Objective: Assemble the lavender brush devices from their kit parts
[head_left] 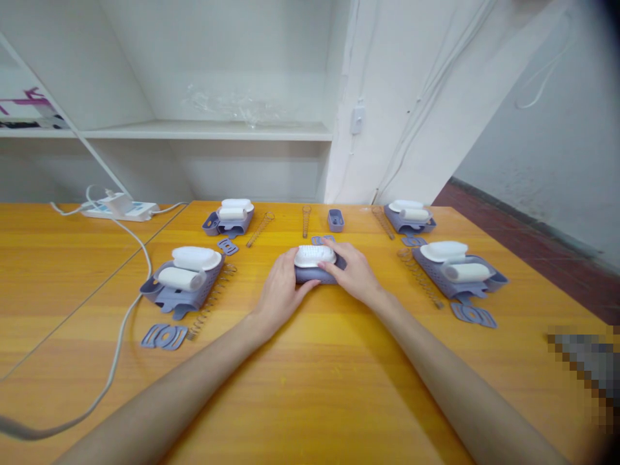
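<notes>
At the middle of the wooden table, both hands are around a purple-grey plastic basket (310,276) with a white oval piece (314,255) on top, its upper face dotted. My left hand (281,290) grips the basket's left end, thumb along the front. From the right, my right hand (356,274) has its thumb and fingers closed on the white oval piece. Part of the basket is hidden behind the fingers. Just beyond lie a flat purple-grey cut-out plate (317,241), a small purple-grey cup (336,221) and a wire coil (306,221).
Similar baskets with white pieces and rolls stand at near left (194,290), far left (237,223), far right (407,223) and near right (460,274), with wire coils and cut-out plates beside them. A white cable (119,349) runs from a power strip (121,210) along the left.
</notes>
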Motion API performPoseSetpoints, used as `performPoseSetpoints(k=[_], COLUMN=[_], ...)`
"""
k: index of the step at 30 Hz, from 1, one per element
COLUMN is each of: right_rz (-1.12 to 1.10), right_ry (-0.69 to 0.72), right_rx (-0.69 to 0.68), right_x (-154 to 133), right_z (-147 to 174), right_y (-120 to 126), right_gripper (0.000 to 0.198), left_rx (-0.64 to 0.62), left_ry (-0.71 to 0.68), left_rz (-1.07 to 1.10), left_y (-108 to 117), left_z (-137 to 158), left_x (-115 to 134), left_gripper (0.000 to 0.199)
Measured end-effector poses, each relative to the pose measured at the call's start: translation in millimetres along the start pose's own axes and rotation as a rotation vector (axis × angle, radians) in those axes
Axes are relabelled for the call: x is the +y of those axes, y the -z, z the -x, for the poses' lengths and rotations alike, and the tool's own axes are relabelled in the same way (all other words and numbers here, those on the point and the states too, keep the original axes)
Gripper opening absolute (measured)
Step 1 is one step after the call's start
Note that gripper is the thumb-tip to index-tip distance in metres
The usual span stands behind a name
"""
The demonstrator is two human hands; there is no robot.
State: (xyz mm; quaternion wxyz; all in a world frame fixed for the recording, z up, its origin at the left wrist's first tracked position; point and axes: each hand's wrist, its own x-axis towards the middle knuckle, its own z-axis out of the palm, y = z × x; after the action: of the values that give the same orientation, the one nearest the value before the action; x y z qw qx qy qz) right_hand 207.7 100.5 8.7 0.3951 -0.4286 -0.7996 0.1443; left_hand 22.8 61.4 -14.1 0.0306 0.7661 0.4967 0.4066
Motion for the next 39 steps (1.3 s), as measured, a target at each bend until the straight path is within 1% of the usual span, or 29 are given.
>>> performPoseSetpoints(k=[5,9,12,15,18,22,27,33,39], right_rz=[0.013,-0.006,-0.02,-0.029,-0.046,-0.056,-0.074,-0.083,-0.057], right_ry=[0.019,0.031,0.027,0.004,-0.05,-0.062,-0.058,-0.085,-0.045], right_rx=[0.034,0.064,0.103,0.146,0.147,0.111,0.123,0.097,0.101], right_x=[2,4,6,11,17,18,17,16,14], right_z=[3,5,6,8,9,10,10,10,9], right_y=[-3,-5,-7,-9,-11,-11,-10,-7,-8], right_gripper=[0.041,0.043,0.046,0.048,0.047,0.044,0.04,0.035,0.041], left_rx=[-0.017,-0.02,0.029,0.071,0.056,0.024,0.011,-0.011,-0.003], left_ry=[0.014,0.007,0.027,0.085,0.11,0.09,0.069,0.044,0.03], left_rz=[0.0,-0.017,-0.076,-0.164,-0.21,-0.175,-0.079,-0.05,-0.021], left_y=[1,1,1,1,2,2,0,-2,-1], left_z=[-1,-1,0,1,1,0,-1,-1,-2], left_x=[2,3,3,2,1,-1,-6,-8,-8], left_gripper=[0.064,0.062,0.064,0.065,0.061,0.057,0.056,0.053,0.052])
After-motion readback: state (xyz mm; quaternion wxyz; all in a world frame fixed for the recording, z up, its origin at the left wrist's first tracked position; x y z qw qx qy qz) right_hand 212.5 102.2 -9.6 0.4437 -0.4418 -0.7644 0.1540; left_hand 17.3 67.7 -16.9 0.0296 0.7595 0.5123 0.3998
